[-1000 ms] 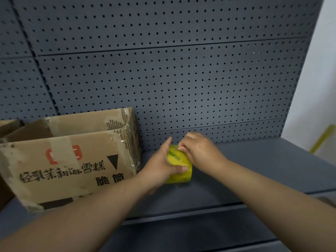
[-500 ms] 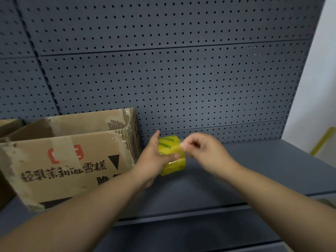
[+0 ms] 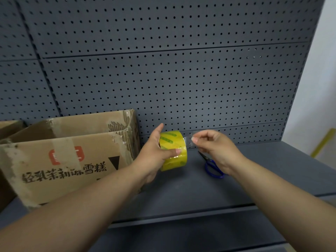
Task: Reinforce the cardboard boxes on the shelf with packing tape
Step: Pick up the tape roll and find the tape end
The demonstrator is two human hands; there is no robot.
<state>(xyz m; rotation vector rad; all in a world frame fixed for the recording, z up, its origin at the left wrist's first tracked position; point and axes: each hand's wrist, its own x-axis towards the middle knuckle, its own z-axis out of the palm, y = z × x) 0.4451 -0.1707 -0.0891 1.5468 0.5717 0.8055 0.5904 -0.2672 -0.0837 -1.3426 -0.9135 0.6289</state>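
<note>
- The left hand [image 3: 154,153] grips the tape roll [image 3: 174,150]. Its thumb lies across the roll's yellow outer face, and one finger points up behind the rim.
- The right hand [image 3: 216,150] pinches the clear loose end of tape [image 3: 189,140] between thumb and fingertips. A short strip is stretched from the roll to the pinch.
- The roll is held on edge over the shelf [image 3: 263,179], between the cardboard box [image 3: 63,160] and the scissors [image 3: 212,168]. Whether its lower edge touches the shelf cannot be told.
- The box stands at the left of the shelf with its top open and its back against the pegboard panel [image 3: 181,79]. Its right side is just beside the left hand.
- The box's right front corner is torn, with the corrugated core showing, and clear tape is wrinkled over the top of that corner. A pale strip of old tape crosses the red mark on the front face, and the left front edge is scuffed.
- A second box [image 3: 9,128] shows only a corner at the far left, close beside the first.
- The blue-handled scissors lie flat on the shelf under the right hand, which partly hides them.
- A broad stretch of grey shelf runs from the scissors to the right end, next to the white wall [image 3: 323,79].
- The shelf's front edge passes beneath both forearms.
</note>
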